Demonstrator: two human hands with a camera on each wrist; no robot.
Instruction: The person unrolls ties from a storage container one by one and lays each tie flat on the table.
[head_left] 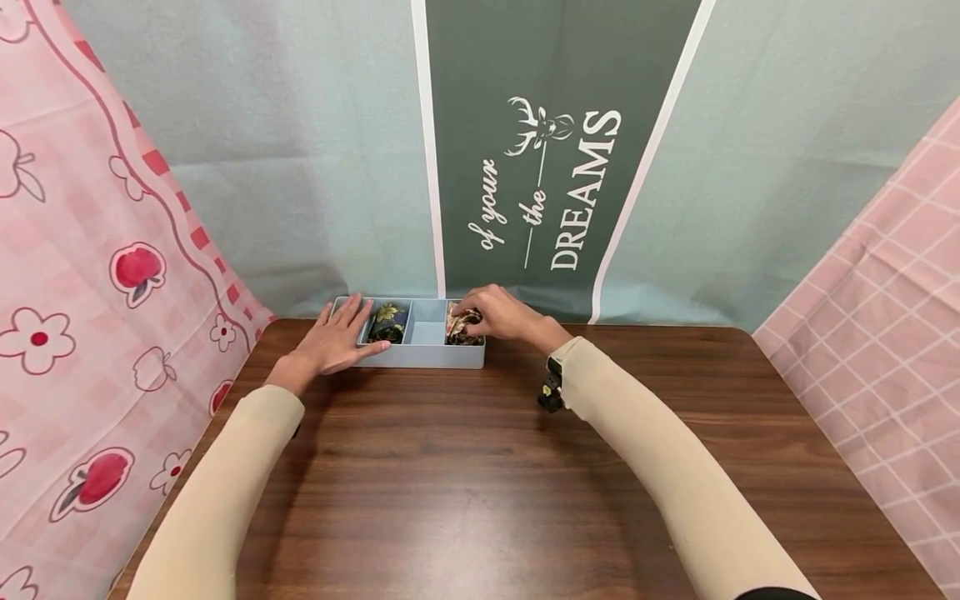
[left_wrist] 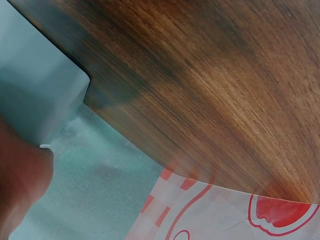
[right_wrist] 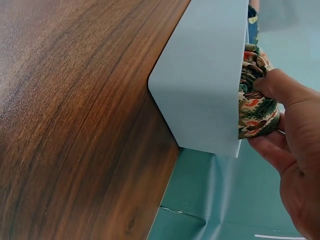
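A pale blue divided box (head_left: 408, 357) sits at the far edge of the table, its compartments in a row. My left hand (head_left: 333, 342) rests on its left end with fingers spread and the thumb along the front rim. Beside that thumb, a dark blue roll of cloth with a yellow flower (head_left: 389, 320) fills one compartment. In the right-end compartment is a rolled cloth patterned in cream, red and green (right_wrist: 257, 112). My right hand (right_wrist: 300, 145) pinches this roll between thumb and fingers; it sticks out above the rim. Only part of my left hand (left_wrist: 25, 175) shows in the left wrist view.
The brown wooden table (head_left: 465, 467) stretches in front of the box. Behind it hangs a grey-green curtain (head_left: 300, 167) with white lettering. Pink patterned cloths hang at the left (head_left: 97, 333) and right (head_left: 892, 317) sides.
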